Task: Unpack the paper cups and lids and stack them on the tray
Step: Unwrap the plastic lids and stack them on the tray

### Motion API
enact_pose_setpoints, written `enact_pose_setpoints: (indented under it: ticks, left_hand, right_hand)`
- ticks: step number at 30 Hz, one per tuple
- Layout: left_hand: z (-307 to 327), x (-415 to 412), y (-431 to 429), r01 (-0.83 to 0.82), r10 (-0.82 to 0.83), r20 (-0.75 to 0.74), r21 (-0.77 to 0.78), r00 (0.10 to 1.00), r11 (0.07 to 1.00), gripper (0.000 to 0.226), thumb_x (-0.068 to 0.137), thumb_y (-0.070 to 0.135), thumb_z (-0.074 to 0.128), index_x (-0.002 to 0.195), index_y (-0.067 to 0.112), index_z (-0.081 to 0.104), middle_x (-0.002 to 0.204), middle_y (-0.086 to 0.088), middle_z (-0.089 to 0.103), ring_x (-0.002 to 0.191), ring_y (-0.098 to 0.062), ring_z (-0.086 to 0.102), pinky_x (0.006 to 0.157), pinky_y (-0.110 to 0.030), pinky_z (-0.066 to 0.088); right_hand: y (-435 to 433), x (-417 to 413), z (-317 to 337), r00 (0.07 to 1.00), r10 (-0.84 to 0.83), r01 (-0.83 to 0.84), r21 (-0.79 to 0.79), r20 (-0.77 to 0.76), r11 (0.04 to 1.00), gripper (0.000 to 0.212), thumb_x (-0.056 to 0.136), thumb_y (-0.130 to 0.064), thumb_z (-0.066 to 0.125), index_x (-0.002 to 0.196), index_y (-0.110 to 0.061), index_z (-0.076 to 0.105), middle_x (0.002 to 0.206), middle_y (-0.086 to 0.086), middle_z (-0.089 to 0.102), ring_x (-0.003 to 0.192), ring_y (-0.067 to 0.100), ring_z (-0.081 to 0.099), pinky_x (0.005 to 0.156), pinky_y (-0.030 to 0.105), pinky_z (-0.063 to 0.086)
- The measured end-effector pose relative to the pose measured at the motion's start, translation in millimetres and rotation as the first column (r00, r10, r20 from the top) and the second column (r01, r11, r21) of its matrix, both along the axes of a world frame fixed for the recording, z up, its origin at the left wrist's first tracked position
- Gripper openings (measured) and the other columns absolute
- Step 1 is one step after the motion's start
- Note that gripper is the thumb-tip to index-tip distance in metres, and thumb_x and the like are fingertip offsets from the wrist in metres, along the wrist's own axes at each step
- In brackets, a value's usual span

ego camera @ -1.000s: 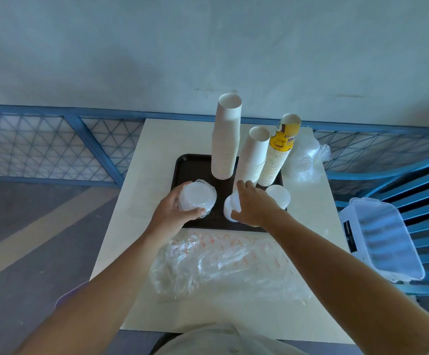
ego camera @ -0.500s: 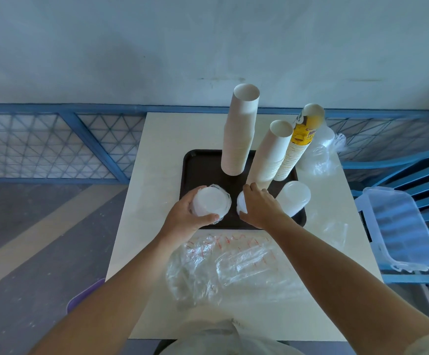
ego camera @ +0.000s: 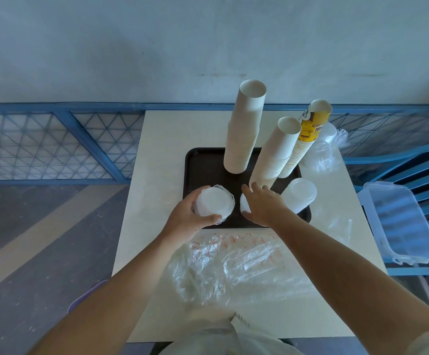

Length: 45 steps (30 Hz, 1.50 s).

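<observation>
Tray (ego camera: 203, 165): 3 cup stacks (ego camera: 244, 134) far side, 3 lid stacks (ego camera: 299, 194) near side. Left hand (ego camera: 185, 217) grips the wrapped lid stack (ego camera: 214, 202), leftmost; right hand (ego camera: 266, 206) curls round the middle lid stack (ego camera: 244, 204).

The pale table (ego camera: 162, 149) bears a black tray (ego camera: 203, 170) and crumpled plastic wrappers (ego camera: 234, 267).

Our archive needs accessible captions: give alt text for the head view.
A person's left hand grips a plastic-wrapped stack of lids over a black tray, while the right hand holds a second lid stack. Three tall paper cup stacks stand on the tray; empty plastic wrap lies on the white table nearer the person.
</observation>
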<state>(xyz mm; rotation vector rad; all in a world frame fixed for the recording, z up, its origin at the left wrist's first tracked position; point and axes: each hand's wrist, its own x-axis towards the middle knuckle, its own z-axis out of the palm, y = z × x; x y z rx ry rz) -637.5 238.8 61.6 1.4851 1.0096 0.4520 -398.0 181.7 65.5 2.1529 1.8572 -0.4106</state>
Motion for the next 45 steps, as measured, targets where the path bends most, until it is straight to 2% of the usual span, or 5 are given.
enact_pose_setpoints:
  ticks: [4,11,20,32,45]
  left_hand:
    - [1.2,-0.4,0.2,0.014,-0.014,-0.015,0.017,1.0,1.0,0.09,0.056,0.06,0.091,0.138,0.045,0.057,0.132,0.011,0.06,0.126,-0.017,0.057,0.1,-0.028,0.057]
    - [-2.4,-2.0,5.1,0.017,-0.017,0.008,-0.017,1.0,1.0,0.091,0.056,0.059,0.095,0.138,0.046,0.058,0.134,0.011,0.06,0.128,-0.019,0.057,0.105,-0.044,0.057]
    - [4.1,2.0,4.3,0.036,-0.036,-0.022,0.004,0.999,0.999,0.09,0.058,0.058,0.095,0.139,0.046,0.057,0.132,0.012,0.061,0.125,-0.017,0.059,0.102,-0.043,0.059]
    - [5.4,12.4,-3.3,0.048,-0.048,-0.002,-0.013,0.999,0.999,0.08,0.07,0.033,0.099,0.14,0.042,0.059,0.129,0.013,0.066,0.121,-0.013,0.064,0.095,-0.027,0.059]
    - [10.1,16.7,-11.0,0.076,-0.076,-0.027,0.016,0.997,0.997,0.077,0.069,0.046,0.096,0.136,0.049,0.059,0.128,0.017,0.065,0.123,-0.014,0.063,0.102,-0.039,0.059]
  right_hand:
    - [4.2,0.8,-3.6,0.999,-0.019,0.018,-0.034,-0.029,0.999,0.083,0.093,-0.056,0.067,0.158,-0.023,0.027,0.154,0.013,0.042,0.128,0.042,0.059,0.1,0.049,0.056]
    - [6.4,7.5,-12.7,0.979,-0.078,0.055,-0.124,-0.191,0.991,0.061,0.099,-0.051,0.061,0.152,-0.046,0.031,0.157,0.014,0.027,0.127,0.049,0.056,0.104,0.052,0.054]
    - [-7.5,3.6,-24.7,0.994,-0.066,0.065,-0.008,-0.089,0.998,0.052,0.106,-0.061,0.026,0.155,-0.044,0.021,0.155,0.014,0.028,0.135,0.048,0.044,0.102,0.057,0.052]
    - [-11.9,-5.0,-41.1,0.993,-0.107,0.115,0.187,-0.051,0.976,0.04,0.104,-0.049,0.041,0.14,-0.032,0.049,0.148,0.013,0.043,0.128,0.042,0.045,0.098,0.057,0.05]
    - [-25.0,1.5,-50.4,0.941,-0.106,0.219,0.34,-0.322,0.915,0.055,0.1,-0.041,0.061,0.147,-0.02,0.043,0.142,0.011,0.049,0.123,0.039,0.052,0.103,0.057,0.052]
